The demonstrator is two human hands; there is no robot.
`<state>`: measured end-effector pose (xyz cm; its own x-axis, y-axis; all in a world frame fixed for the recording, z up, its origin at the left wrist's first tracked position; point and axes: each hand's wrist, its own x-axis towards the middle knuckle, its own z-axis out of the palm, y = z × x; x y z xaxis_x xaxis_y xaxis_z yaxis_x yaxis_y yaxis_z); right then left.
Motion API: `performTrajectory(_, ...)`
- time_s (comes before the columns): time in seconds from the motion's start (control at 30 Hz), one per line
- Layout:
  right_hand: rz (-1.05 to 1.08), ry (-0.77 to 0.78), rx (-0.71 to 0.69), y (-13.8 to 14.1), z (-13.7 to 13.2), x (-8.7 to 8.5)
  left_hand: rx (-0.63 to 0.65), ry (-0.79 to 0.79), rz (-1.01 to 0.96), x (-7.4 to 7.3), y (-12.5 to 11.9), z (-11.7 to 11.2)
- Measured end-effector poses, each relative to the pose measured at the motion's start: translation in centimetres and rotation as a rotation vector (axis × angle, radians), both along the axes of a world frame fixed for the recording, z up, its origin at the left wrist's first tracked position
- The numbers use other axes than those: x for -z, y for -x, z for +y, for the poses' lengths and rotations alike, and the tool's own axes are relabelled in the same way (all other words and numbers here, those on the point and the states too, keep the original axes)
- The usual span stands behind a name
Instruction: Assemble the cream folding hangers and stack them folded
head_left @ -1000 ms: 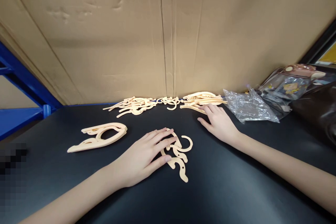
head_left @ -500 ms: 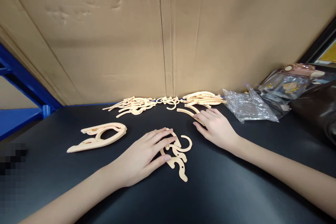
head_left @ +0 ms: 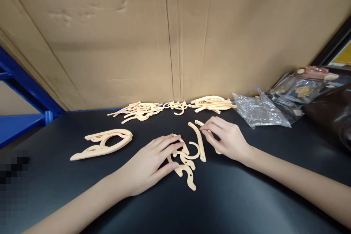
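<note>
My left hand (head_left: 152, 162) lies flat with fingers stretched over a few pale beige plastic folding-hanger pieces. From under it stick out a hanger hook (head_left: 197, 150) and a wavy hanger piece (head_left: 189, 179); the rest is partly covered by the fingers. A curved hanger arm strip (head_left: 200, 144) lies on the table just right of the hook. My right hand (head_left: 227, 137) pinches a second curved strip (head_left: 199, 123), whose middle is hidden behind the fingers. To the left lies a folded hanger (head_left: 109, 150), apparently stacked with more than one.
Against the cardboard wall (head_left: 123, 62) are a pile of wavy pieces (head_left: 142, 111), several hooks (head_left: 178, 106) and a pile of curved strips (head_left: 214, 103). Clear plastic bags (head_left: 260, 111) lie at the right on the black table (head_left: 219, 201). A blue metal frame (head_left: 24, 80) stands left.
My right hand has drawn two curved strips from the back pile toward me; one now lies beside the hook, the other is in its fingers. My left hand has stayed put.
</note>
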<state>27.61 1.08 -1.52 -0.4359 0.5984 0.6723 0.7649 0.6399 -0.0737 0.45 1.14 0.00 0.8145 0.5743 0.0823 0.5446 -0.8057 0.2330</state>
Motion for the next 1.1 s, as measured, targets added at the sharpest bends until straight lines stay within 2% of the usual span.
performTrajectory(0.1,-0.041,0.062,0.141,-0.08,0.46,0.22,-0.004,0.010,0.000,-0.08,-0.04,-0.04)
performTrajectory(0.2,-0.120,0.096,0.168,-0.14,0.57,0.34,-0.011,0.008,0.009,-0.12,-0.17,-0.01)
performTrajectory(0.27,-0.143,0.130,0.109,-0.19,0.48,0.27,-0.007,-0.001,0.012,-0.11,-0.27,0.02)
performTrajectory(0.43,-0.150,0.264,-0.170,-0.25,0.21,-0.15,0.003,-0.043,-0.026,-0.03,-0.31,0.04)
performTrajectory(0.6,-0.082,0.335,-0.276,-0.09,0.05,-0.43,-0.001,-0.026,-0.042,0.00,-0.24,0.05)
performTrajectory(0.87,-0.075,0.357,-0.316,-0.18,0.11,-0.60,-0.079,-0.050,-0.072,-0.07,-0.48,-0.20)
performTrajectory(1.1,-0.078,0.315,-0.286,-0.36,0.31,-0.04,-0.097,-0.111,-0.087,0.30,-0.29,-0.18)
